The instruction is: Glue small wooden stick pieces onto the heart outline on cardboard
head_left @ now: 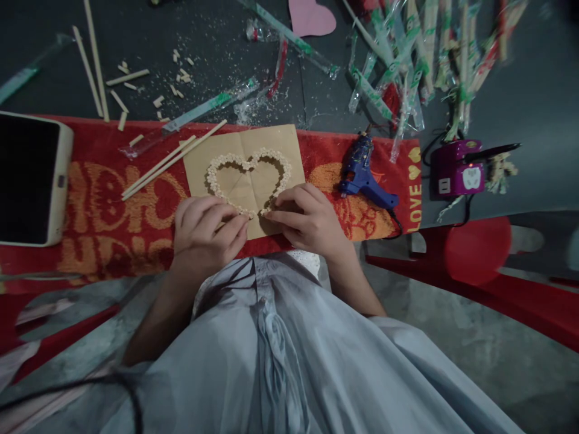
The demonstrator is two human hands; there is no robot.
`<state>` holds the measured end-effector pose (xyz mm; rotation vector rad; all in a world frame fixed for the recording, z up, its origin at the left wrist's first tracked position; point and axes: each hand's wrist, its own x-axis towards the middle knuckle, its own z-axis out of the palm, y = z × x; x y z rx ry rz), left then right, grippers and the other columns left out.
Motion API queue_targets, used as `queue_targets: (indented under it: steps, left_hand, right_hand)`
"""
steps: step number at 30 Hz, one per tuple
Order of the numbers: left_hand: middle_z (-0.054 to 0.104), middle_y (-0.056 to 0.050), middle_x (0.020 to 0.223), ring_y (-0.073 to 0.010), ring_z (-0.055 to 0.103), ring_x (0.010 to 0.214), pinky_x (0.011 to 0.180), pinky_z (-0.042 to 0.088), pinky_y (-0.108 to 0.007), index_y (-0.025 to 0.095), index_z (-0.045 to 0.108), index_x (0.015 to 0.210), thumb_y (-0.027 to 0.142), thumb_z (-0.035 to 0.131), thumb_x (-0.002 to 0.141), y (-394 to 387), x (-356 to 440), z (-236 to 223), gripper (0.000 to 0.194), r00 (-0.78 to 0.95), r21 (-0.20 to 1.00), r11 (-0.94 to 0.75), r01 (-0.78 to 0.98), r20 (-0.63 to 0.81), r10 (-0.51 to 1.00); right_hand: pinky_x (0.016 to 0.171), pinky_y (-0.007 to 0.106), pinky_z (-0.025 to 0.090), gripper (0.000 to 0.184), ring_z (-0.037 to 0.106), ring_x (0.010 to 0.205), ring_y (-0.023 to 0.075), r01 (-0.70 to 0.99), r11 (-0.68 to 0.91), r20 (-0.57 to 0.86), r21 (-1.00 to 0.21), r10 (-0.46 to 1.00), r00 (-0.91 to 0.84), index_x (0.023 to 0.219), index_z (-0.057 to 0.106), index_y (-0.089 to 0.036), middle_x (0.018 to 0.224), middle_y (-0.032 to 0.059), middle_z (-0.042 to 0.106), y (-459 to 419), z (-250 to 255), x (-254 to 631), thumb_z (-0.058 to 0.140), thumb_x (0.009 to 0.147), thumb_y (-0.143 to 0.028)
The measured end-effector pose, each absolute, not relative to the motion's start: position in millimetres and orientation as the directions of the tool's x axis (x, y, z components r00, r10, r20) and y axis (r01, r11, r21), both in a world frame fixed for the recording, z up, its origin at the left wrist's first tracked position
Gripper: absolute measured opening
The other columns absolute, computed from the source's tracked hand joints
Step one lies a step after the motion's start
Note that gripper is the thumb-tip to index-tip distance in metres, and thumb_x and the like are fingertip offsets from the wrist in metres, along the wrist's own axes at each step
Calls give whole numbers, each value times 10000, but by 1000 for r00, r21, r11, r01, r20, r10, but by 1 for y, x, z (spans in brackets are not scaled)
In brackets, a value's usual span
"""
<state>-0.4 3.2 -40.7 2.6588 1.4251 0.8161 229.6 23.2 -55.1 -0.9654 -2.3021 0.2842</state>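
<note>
A heart-shaped outline [220, 161] built of short pale wooden pieces stands on a creased sheet of brown paper [289, 144]. My left hand [208, 229] has its fingers closed at the heart's lower left side, near the bottom tip. On the lower right side, the fingers of my right hand [312, 218] pinch the heart's edge. A small break shows between the two sides at the bottom tip. My fingers hide parts of both lower sides. Two chopsticks [174, 160] lie across the sheet's left edge.
A red and orange towel [97, 205] lies under the sheet. A blue glue gun [364, 172] rests to the right, beside a purple power socket [458, 169]. A tablet [29, 178] is at left. Wrapped chopsticks [411, 60], cut pieces [181, 78] and a pink paper heart [312, 17] lie farther back.
</note>
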Motion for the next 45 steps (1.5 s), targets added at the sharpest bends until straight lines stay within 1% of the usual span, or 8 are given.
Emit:
queue_targets:
  steps: [10, 17, 22, 30, 34, 38, 41, 45]
  left_hand:
    - [721, -24, 845, -227, 652, 932, 868, 495, -405, 225, 698, 894, 197, 699, 826, 7, 1, -38, 74, 480, 173, -626, 760, 499, 721]
    - [721, -39, 864, -243, 656, 956, 885, 491, -428, 240, 716, 904, 187, 695, 815, 5, 0, -40, 105, 453, 234, -604, 761, 475, 755]
    - [726, -53, 926, -267, 645, 1022, 945, 466, -467, 263, 739, 956, 171, 671, 809, 3, -3, -43, 186, 433, 336, -582, 740, 423, 795]
    - [704, -61, 911, -248, 611, 1020, 948, 451, -443, 251, 726, 941, 201, 640, 844, 3, -3, -42, 139, 459, 274, -594, 757, 423, 781]
    - [696, -55, 900, -239, 614, 1003, 943, 458, -429, 242, 719, 927, 205, 640, 850, 3, -3, -43, 117, 469, 237, -603, 762, 440, 766]
    - [705, -59, 898, -246, 620, 1017, 948, 461, -442, 231, 721, 946, 188, 651, 837, 4, -3, -42, 136, 465, 257, -617, 744, 464, 754]
    - [704, -61, 881, -246, 625, 1006, 934, 472, -441, 227, 713, 942, 183, 663, 833, 4, -2, -41, 128, 473, 231, -631, 740, 490, 733]
    - [701, -56, 877, -250, 636, 1002, 924, 476, -442, 237, 699, 918, 181, 659, 833, 4, -3, -42, 109, 470, 219, -627, 747, 494, 732]
  right_hand:
    - [773, 336, 499, 265, 556, 923, 176, 545, 720, 488, -430, 693, -531, 971, 743, -212, 965, 75, 641, 24, -55, 229, 499, 940, -116]
    - [800, 351, 482, 261, 551, 955, 190, 525, 710, 468, -470, 705, -533, 1001, 742, -211, 994, 80, 642, 24, -55, 230, 512, 931, -110]
    - [800, 356, 484, 248, 557, 948, 195, 541, 699, 450, -468, 715, -535, 1008, 741, -217, 999, 86, 655, 22, -54, 229, 526, 932, -118]
    - [772, 316, 488, 235, 561, 918, 179, 551, 725, 493, -413, 687, -534, 978, 736, -206, 972, 81, 660, 23, -52, 229, 526, 929, -113]
    - [784, 311, 480, 222, 561, 914, 168, 553, 716, 499, -425, 696, -516, 976, 729, -217, 978, 73, 658, 21, -52, 230, 534, 931, -121]
    - [779, 320, 482, 219, 575, 911, 172, 561, 711, 503, -424, 700, -507, 969, 728, -221, 978, 73, 666, 20, -53, 231, 541, 925, -117]
    - [781, 328, 489, 207, 595, 911, 174, 577, 695, 490, -429, 716, -497, 966, 723, -227, 984, 72, 674, 19, -54, 231, 546, 927, -127]
    - [773, 328, 486, 152, 598, 890, 179, 563, 697, 519, -445, 712, -472, 966, 699, -191, 967, 90, 688, 19, -54, 231, 570, 917, -127]
